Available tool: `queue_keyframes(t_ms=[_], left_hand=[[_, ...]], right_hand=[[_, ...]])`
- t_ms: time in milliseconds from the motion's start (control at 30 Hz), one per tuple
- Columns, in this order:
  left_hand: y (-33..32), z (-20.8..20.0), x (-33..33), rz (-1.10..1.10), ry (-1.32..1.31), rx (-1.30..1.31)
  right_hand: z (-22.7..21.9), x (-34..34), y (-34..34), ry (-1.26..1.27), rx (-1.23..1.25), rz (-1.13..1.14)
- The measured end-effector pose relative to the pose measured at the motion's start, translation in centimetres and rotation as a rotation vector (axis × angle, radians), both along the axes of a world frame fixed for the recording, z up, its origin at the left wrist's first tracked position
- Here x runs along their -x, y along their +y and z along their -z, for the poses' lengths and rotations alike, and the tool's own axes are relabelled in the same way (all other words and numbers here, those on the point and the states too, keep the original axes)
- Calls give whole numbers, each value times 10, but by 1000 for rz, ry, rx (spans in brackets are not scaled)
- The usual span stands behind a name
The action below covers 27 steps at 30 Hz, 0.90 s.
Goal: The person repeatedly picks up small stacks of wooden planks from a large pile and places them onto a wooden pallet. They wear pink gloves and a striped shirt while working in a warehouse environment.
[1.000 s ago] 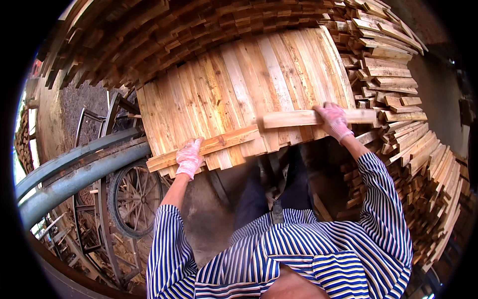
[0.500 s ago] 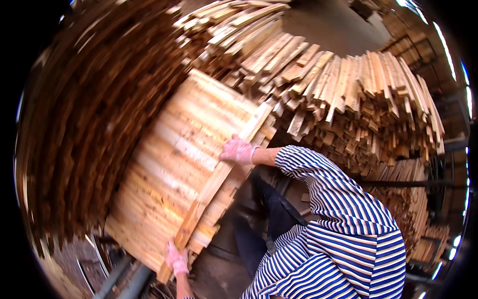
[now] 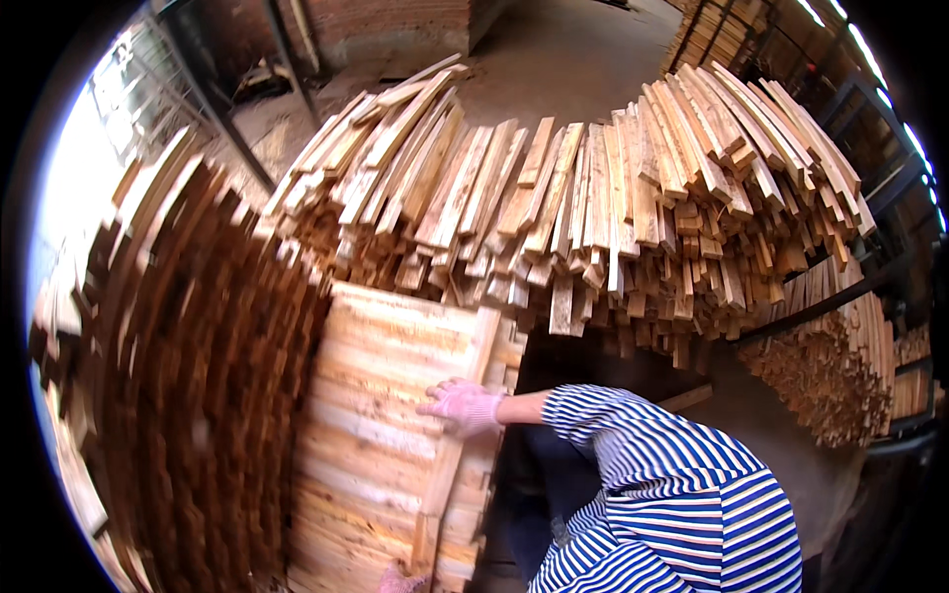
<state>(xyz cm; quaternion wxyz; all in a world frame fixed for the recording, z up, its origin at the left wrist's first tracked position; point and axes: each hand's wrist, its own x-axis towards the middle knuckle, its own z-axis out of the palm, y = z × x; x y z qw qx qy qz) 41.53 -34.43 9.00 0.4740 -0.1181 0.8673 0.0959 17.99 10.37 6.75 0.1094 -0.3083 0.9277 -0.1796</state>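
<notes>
A: We're over a layer of side-by-side wooden slats (image 3: 371, 381), and 2 strips lie across it near its right edge: a pale far strip (image 3: 481, 341) and a more orange near strip (image 3: 423, 546). Where are the hands?

B: The right hand (image 3: 467, 403), in a pinkish glove, comes in from the right and lies over the far strip, fingers stretched past its left edge onto the slats. Clamped or simply resting? Can't tell; the thumb's grip doesn't show.

A: And the left hand (image 3: 400, 581)?

B: Just a gloved bit at the near edge of view, beside the near strip. Its fingers are cut off and blurred, so no call there.

A: The 2 strips run nearly end to end. What makes for tidy handling?

B: Even, light pressure from both hands, I'd say, with the strips flat and in line. Those slat ends on the right are ragged, so sighting along a strip would be safer than trusting them.

A: Tight quarters, too: a tall dark timber stack (image 3: 198, 385) on the left, a broad pile of loose battens (image 3: 554, 193) on the far side.

B: So small, level movements, and fingertips clear of the joint.
</notes>
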Motion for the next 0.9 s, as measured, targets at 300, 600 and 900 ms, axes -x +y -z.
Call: queue_keyframes(t_ms=[300,600,900], left_hand=[[284,-14,296,-6,521,-512],[664,12,511,495,499,-539],[737,45,542,657,329,-196]], right_hand=[[-45,224,319,-301,-178,1821],[-53,210,405,-419,1461,1555],[-54,109,418,-298,1580,1477]])
